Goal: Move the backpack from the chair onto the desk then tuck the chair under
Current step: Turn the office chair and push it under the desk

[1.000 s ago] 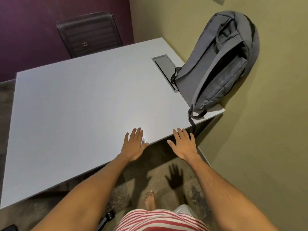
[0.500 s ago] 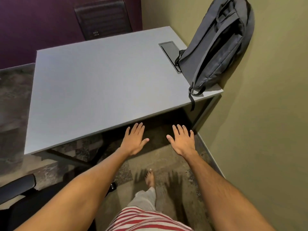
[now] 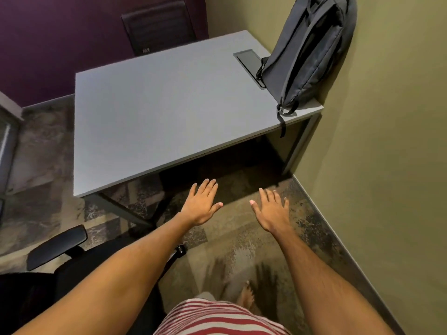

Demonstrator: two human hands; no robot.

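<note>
Backpack (image 3: 312, 54) leans on the wall at upper right of the surface (image 3: 157, 112); its strap dangles over the edge, so your chair (image 3: 55, 247) could snag it. Left hand (image 3: 202, 205) and right hand (image 3: 272, 211) hover spread flat, empty.

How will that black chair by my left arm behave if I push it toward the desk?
The black chair probably rolls easily: a caster shows at its base. The carpet may slow it. It might swivel if pushed by the armrest alone, so pushing centrally toward the desk seems safer.
</note>
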